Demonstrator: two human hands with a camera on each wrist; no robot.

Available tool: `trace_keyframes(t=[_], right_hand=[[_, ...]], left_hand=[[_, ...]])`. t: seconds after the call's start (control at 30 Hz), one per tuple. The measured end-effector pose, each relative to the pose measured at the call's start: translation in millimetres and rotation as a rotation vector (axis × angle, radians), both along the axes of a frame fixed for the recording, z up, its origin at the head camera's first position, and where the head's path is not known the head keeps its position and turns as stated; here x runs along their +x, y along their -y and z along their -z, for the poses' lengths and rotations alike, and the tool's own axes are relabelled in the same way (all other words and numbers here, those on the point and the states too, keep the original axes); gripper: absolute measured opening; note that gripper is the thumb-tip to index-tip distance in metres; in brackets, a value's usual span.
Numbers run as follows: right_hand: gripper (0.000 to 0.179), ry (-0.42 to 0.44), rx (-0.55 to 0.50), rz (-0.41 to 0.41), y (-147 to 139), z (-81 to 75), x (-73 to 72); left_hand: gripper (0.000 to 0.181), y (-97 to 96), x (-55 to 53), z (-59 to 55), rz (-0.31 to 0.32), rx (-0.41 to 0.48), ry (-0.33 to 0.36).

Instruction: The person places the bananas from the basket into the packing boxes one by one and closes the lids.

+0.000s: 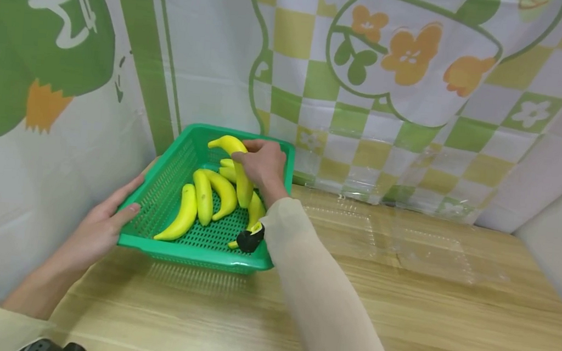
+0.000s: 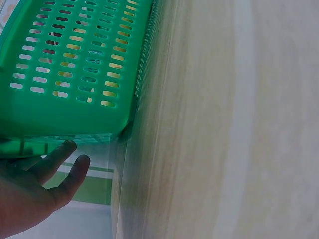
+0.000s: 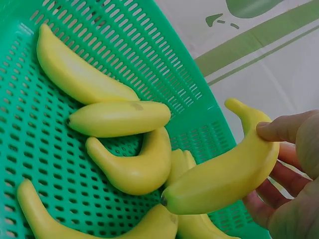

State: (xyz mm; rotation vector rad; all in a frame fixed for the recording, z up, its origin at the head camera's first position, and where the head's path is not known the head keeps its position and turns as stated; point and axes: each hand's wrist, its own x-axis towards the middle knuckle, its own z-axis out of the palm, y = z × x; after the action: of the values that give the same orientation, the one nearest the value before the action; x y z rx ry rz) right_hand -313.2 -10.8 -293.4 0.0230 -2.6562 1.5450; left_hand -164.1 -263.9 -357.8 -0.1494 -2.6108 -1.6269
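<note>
A green perforated plastic basket holds several yellow bananas, among them a curved banana near its left wall. My left hand grips the basket's left side, thumb over the rim; in the left wrist view its fingers show beside the basket wall. Above the other bananas, my right hand pinches one banana between thumb and fingers, near its stem end. That banana slants, its dark tip downward in the right wrist view. Behind it, more bananas are partly hidden.
The basket stands over a wood-grain table, close to the left and back walls. Clear plastic packaging lies on the table to the right, against the patterned back sheet. A black strap device is on the right wrist.
</note>
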Motion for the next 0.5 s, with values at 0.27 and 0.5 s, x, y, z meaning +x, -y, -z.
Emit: trace_keyframes(t=[0.27,0.5], right_hand=[[0.031,-0.018,-0.016,-0.022,-6.4,-3.7,1.3],[0.032,-0.029,-0.039,-0.034,-11.1,-11.6,3.4]], left_hand=[[0.057,-0.1,0.3,-0.9,-0.002,-0.013,-0.011],[0.058,-0.3,-0.2,0.0,0.007,-0.001,-0.013]])
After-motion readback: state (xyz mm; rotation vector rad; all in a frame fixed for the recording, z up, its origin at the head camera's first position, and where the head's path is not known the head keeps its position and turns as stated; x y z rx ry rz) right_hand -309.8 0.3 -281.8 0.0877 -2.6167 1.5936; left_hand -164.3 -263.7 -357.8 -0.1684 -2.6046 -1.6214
